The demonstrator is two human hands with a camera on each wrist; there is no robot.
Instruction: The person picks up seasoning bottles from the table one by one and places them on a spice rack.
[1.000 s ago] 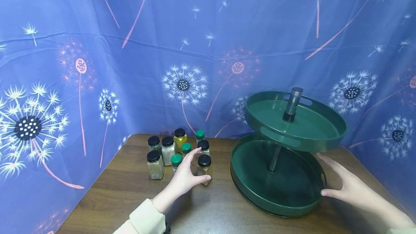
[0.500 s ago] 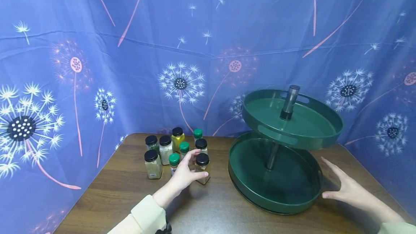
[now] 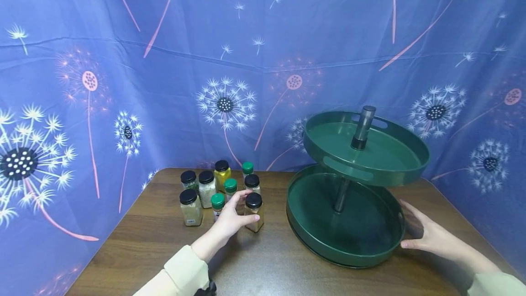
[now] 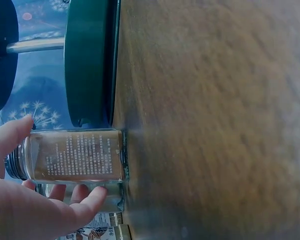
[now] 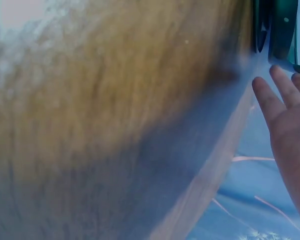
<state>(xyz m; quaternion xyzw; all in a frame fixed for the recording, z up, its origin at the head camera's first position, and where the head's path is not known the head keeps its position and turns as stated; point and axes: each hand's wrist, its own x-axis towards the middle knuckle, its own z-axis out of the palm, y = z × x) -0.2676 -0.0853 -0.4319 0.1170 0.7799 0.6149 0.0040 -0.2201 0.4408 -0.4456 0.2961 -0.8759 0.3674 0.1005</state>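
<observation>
A square glass spice jar [image 3: 254, 216] with a black lid and brown powder stands on the table. My left hand [image 3: 232, 219] is round it, thumb on the near side and fingers behind; the left wrist view shows the jar's printed label [image 4: 80, 155] between thumb and fingers. A two-tier green tray stand [image 3: 341, 256] with a metal post is at the right. My right hand [image 3: 435, 236] is beside the right rim of its lower tray, thumb and fingers spread, holding nothing. In the right wrist view its fingertips are close to the stand; contact cannot be told.
Several other spice jars are grouped left of and behind the left hand, including a black-lidded jar of pale powder [image 3: 191, 211], a yellow one [image 3: 223, 175] and a green-capped one [image 3: 218, 202]. A blue dandelion-print cloth [image 3: 172, 99] hangs behind the wooden table [image 3: 135, 236].
My left hand has closed in on the brown-powder jar, its thumb now higher against it. My right hand has shifted slightly beside the lower tray. The head view has drifted a little.
</observation>
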